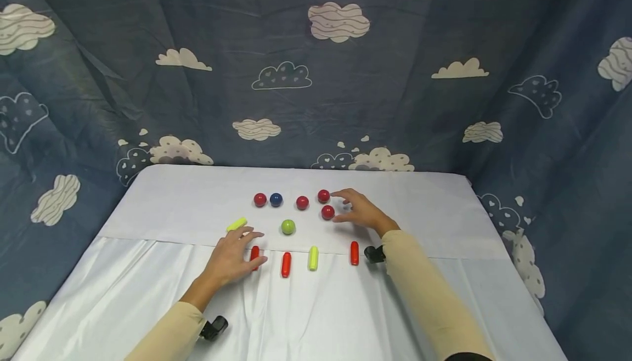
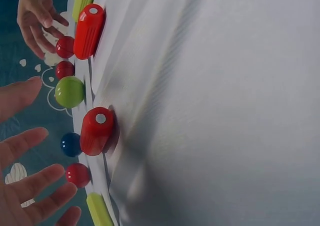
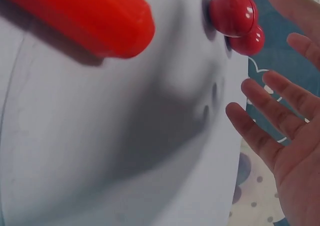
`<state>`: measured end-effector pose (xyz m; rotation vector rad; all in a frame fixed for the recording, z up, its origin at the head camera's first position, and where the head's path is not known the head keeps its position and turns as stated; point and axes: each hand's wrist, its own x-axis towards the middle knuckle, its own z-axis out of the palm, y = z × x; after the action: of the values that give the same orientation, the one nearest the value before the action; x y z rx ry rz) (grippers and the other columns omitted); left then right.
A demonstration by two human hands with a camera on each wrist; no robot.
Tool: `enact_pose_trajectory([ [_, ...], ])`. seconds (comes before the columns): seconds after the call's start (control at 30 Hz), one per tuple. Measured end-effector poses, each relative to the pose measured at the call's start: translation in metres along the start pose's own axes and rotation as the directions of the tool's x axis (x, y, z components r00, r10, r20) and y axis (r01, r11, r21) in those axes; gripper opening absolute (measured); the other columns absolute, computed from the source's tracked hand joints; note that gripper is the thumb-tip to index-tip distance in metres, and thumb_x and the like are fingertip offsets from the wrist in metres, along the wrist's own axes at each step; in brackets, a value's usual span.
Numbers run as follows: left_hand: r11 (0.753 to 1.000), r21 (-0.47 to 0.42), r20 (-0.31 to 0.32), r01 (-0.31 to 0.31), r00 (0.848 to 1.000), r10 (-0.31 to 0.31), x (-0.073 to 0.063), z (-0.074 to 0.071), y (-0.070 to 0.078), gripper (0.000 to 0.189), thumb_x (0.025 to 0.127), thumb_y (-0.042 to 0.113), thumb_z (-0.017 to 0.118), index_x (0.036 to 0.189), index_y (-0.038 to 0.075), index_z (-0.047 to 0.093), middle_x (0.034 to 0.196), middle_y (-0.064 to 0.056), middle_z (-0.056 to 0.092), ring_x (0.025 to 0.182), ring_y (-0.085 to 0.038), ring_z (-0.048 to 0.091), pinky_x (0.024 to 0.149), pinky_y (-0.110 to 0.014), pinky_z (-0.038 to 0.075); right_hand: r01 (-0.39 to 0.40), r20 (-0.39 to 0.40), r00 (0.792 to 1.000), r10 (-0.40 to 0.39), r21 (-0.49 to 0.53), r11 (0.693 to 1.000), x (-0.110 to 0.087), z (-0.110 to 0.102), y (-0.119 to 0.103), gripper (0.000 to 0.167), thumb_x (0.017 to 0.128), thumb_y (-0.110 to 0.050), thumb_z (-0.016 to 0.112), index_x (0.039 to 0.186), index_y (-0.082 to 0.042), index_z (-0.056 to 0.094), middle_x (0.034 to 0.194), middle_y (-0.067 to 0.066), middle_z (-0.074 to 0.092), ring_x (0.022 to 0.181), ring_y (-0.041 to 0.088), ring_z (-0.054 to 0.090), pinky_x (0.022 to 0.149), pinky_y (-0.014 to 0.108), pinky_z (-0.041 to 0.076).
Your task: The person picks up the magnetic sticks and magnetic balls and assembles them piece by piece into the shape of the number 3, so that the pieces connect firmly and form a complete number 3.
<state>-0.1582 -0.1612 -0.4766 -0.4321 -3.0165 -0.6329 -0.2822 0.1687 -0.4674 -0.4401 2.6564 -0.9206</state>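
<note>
Lower left of the frame: my left hand (image 1: 229, 257) was spread, fingers apart and holding nothing, over the white table (image 1: 321, 317). Its thumb partly hid the left red stick (image 1: 254, 252). To the right, along the lower centre, lay the middle red stick (image 1: 286, 265), the upright-lying yellow-green stick (image 1: 313, 258) and the right red stick (image 1: 354, 253). Just above my left fingers lay the slanted yellow-green stick (image 1: 237, 224); the green ball (image 1: 288, 226) sat near the centre. Right of centre, my right hand (image 1: 362, 211) was also spread, thumb and forefinger just beside the lower red ball (image 1: 328, 212) and upper red ball (image 1: 323, 196); I cannot tell whether they touched. Farther left sat the single red ball (image 1: 302, 203), then the blue ball (image 1: 276, 199) beside the leftmost red ball (image 1: 260, 199). A cloud-patterned curtain (image 1: 375, 92) filled the upper frame.
</note>
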Motion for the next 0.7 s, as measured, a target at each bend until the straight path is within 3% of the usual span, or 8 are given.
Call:
enact_pose_trajectory([
  [0.27, 0.999, -0.026, -0.020, 0.019, 1.000, -0.019, 0.002, 0.001, 0.000, 0.039, 0.080, 0.031, 0.076, 0.115, 0.015, 0.066, 0.123, -0.010, 0.056, 0.119, -0.032, 0.051, 0.094, -0.051, 0.043, -0.027, 0.014, 1.000, 0.027, 0.019, 0.999, 0.004, 0.001, 0.001, 0.062, 0.079, -0.021, 0.080, 0.135, -0.018, 0.054, 0.132, 0.010, 0.052, 0.118, 0.029, 0.052, 0.093, 0.044, 0.048],
  [0.53, 0.994, -0.088, -0.004, 0.071, 0.997, -0.071, -0.003, 0.007, -0.001, 0.036, 0.081, 0.028, 0.076, 0.113, 0.015, 0.067, 0.121, -0.007, 0.057, 0.114, -0.030, 0.054, 0.090, -0.050, 0.046, 0.014, 0.044, 0.999, -0.015, 0.014, 1.000, 0.011, 0.005, -0.001, 0.057, 0.079, -0.017, 0.080, 0.131, -0.013, 0.058, 0.123, 0.010, 0.057, 0.111, 0.028, 0.056, 0.093, 0.041, 0.048],
  [0.7, 0.988, -0.109, 0.000, 0.113, 0.994, -0.113, -0.003, 0.013, 0.000, 0.035, 0.080, 0.027, 0.077, 0.112, 0.016, 0.067, 0.117, -0.003, 0.058, 0.092, -0.021, 0.056, 0.079, -0.041, 0.048, 0.016, 0.038, 0.999, -0.016, -0.016, 1.000, 0.014, 0.008, -0.001, 0.055, 0.078, -0.019, 0.081, 0.129, -0.012, 0.059, 0.120, 0.009, 0.059, 0.109, 0.027, 0.056, 0.093, 0.041, 0.048],
])
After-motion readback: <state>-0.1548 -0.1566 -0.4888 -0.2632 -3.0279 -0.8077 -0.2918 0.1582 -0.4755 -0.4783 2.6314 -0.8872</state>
